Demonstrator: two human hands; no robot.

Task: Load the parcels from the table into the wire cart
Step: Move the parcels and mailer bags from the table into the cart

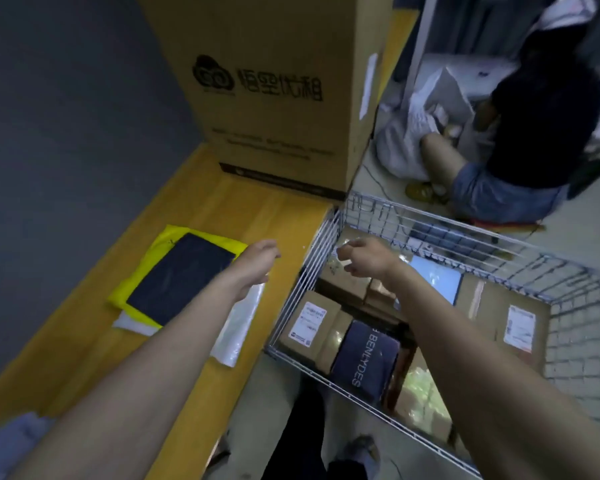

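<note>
A dark flat parcel [179,277] lies on a yellow mailer bag [142,271] on the wooden table [201,209], with a clear plastic bag [238,327] beside it under my left forearm. My left hand [258,258] hovers over the table's right part, fingers loosely curled, holding nothing. My right hand [362,258] hangs over the wire cart [326,237], fingers relaxed and empty. Inside the cart lie several cardboard boxes [309,323], a dark box marked BENLYDES [366,365] and a blue-faced parcel [437,277].
A tall cardboard box [274,81] stands at the table's far end. A person [520,140] crouches on the floor beyond the cart beside white bags [409,140]. A grey wall [66,133] runs along the table's left. My feet [361,452] are below.
</note>
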